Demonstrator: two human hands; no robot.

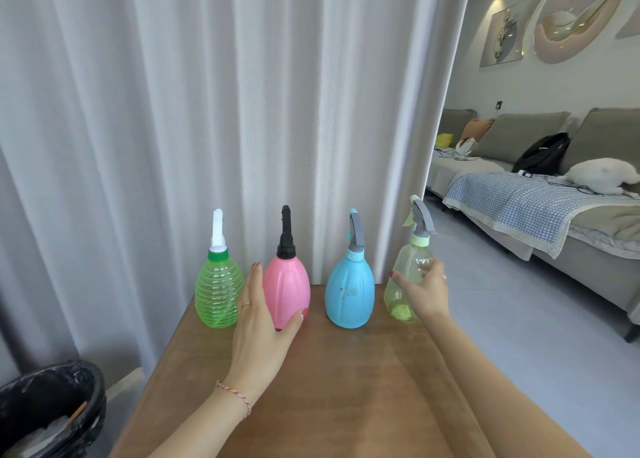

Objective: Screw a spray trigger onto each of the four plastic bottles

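Four bottles stand in a row at the far end of the brown table (346,371), each with a spray trigger on top. From left: a ribbed green bottle (216,293) with a white trigger, a pink bottle (289,289) with a black trigger, a blue bottle (349,293) with a grey trigger, and a clear yellow-green bottle (407,277) with a grey trigger. My left hand (263,319) cups the pink bottle's left side and base. My right hand (424,293) wraps around the yellow-green bottle's right side at the table's far right corner.
A white curtain (207,111) hangs right behind the bottles. A black-lined bin (52,412) sits on the floor at lower left. To the right lies a grey floor and a sofa (554,215) with a checked blanket, a bag and a white plush.
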